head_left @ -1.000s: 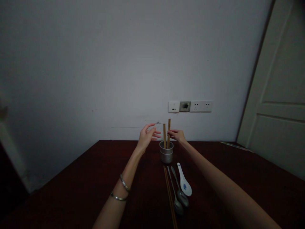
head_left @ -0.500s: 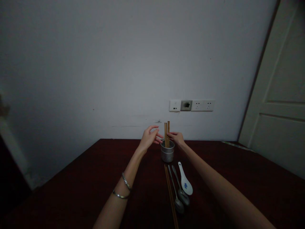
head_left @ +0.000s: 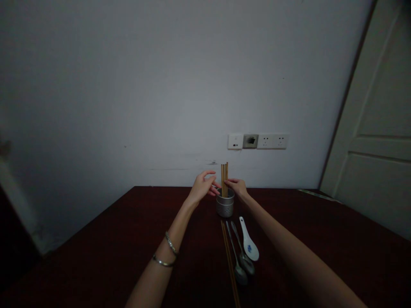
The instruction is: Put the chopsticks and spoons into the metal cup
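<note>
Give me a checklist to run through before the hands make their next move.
1. Metal cup upright on the table: ok.
2. Upright chopsticks inside the cup's rim: ok, bunched close together.
3. Lower ends on the cup's bottom: cannot tell, the wall hides them.
4. Right hand on the upright chopsticks: ok, fingertips at their right side.
5. Left hand free: ok, open and holding nothing; whether its fingers touch the rim is unclear.
6. Table in front of the cup free of utensils: not ok; loose chopsticks, two metal spoons and a white spoon lie there.
</note>
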Demonstrator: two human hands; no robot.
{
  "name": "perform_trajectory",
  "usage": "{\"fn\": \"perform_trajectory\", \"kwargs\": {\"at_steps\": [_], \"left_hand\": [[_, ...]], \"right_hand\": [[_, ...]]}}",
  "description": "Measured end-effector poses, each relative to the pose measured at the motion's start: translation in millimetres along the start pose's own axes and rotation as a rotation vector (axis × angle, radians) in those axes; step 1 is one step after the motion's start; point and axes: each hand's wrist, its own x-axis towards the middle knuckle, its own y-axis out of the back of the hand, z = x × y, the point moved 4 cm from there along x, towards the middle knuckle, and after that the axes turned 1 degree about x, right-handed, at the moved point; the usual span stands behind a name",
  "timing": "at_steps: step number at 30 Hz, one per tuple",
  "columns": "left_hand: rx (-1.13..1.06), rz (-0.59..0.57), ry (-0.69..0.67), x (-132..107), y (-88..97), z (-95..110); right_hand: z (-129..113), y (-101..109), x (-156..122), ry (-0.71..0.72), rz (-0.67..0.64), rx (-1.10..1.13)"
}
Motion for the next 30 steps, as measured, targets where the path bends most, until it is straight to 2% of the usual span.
{"fn": "perform_trajectory", "kwargs": {"at_steps": [8,14,17,22,26,30], "left_hand": [[0.006,-0.021,0.004,0.4,-3.0,-2.3],[0.029,-0.024,0.014,0.4,-3.8,-3.5],[0.087,-0.039,0.048,1.5,-5.6,-8.7],[0.258,-0.098,0.123,1.4,-12.1,-19.9],[0.457,-0.243,0.152,-5.4,-23.3,-29.9],[0.694,-0.310,0.189,-16.5,-33.4,-50.1]], "right_hand": [[6.0,3.1,-0.4,0.024,0.015,-0.072],[7.0,5.2,2.4,0.022,0.003,-0.030],[6.9,13.0,4.1,0.019,0.016,0.002],[9.3,45.3,-5.6,-0.024,0.051,0.061],[18.9,87.0,-24.2,-0.060,0.074,0.002],[32.2,132.7,-43.3,-0.088,0.088,-0.092]]}}
